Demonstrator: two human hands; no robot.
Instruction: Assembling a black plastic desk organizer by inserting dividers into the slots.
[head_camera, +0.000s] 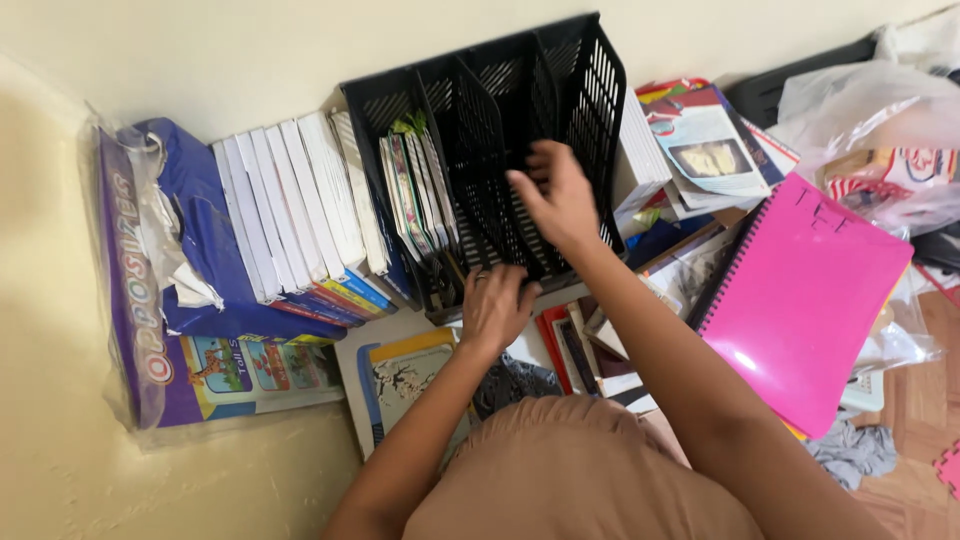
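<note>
A black mesh file rack (580, 80) with several upright slots stands against the wall. A few thin booklets (415, 195) fill its leftmost slot. My right hand (555, 195) reaches into a middle slot with fingers spread on a divider; I cannot see anything in it. My left hand (495, 305) rests on the rack's front lower edge, fingers curled over it.
A row of white-spined books (290, 210) stands left of the rack, beside a bagged box in clear plastic (150, 300). A pink spiral notebook (805, 300) lies to the right among loose books, papers and plastic bags (870, 100). An illustrated book (405, 375) lies below.
</note>
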